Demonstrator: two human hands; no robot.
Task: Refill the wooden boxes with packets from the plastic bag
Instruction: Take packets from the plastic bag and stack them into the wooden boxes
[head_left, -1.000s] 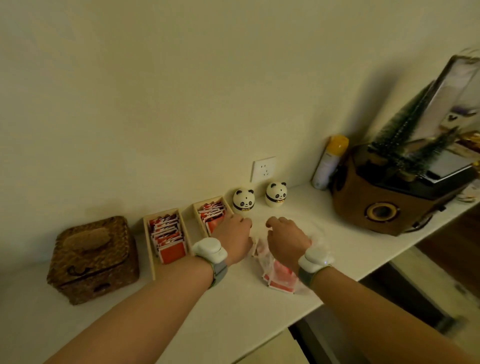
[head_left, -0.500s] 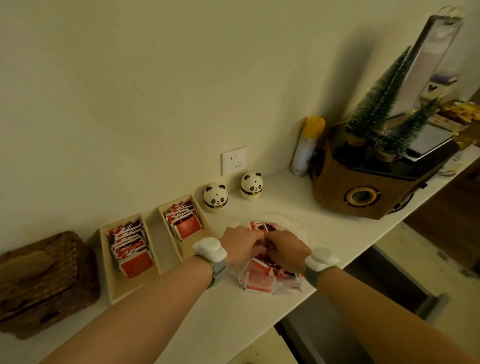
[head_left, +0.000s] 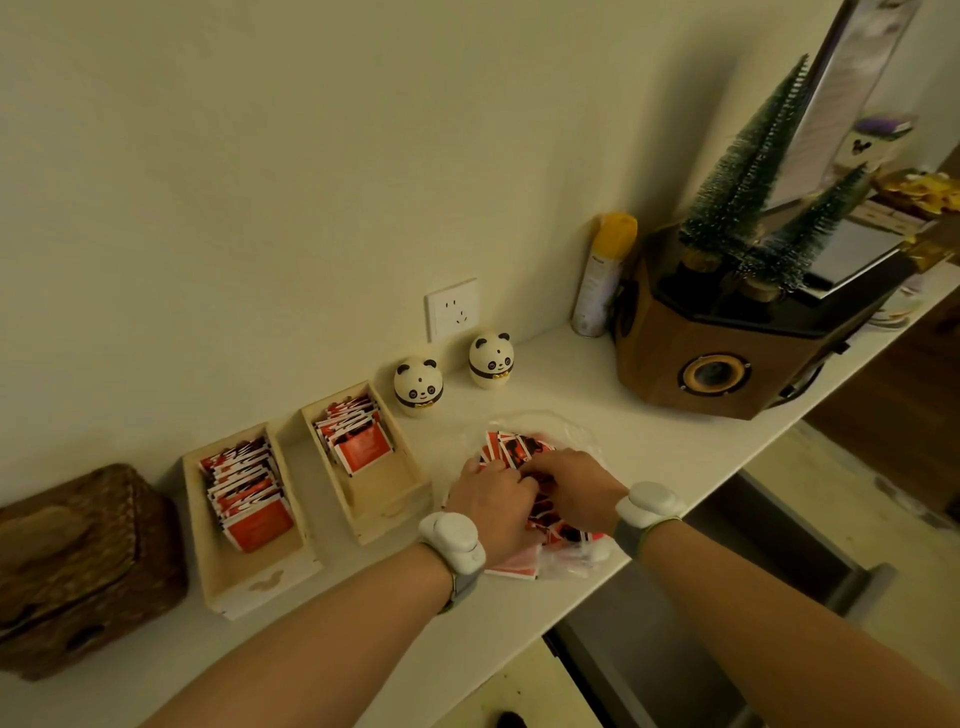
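A clear plastic bag (head_left: 563, 431) full of red packets (head_left: 514, 449) lies on the white shelf. My left hand (head_left: 491, 501) and my right hand (head_left: 576, 480) are both pressed onto the packets in the bag, fingers curled among them. Whether either hand grips a packet is hidden by the fingers. Two open wooden boxes stand to the left. The left wooden box (head_left: 262, 574) holds a long row of upright red packets. The right wooden box (head_left: 387, 491) holds a shorter row at its far end, with its near half bare.
Two panda figurines (head_left: 418, 387) stand by the wall behind the bag, under a wall socket (head_left: 451, 307). A woven basket (head_left: 78, 566) sits far left. A wooden speaker (head_left: 727, 358) with small fir trees and a spray can (head_left: 602, 273) stand at the right. The shelf's front edge (head_left: 561, 610) runs just below my wrists.
Both hands have gone from hovering apart above the bag to meeting on the packets inside it. The view has shifted right and closer.
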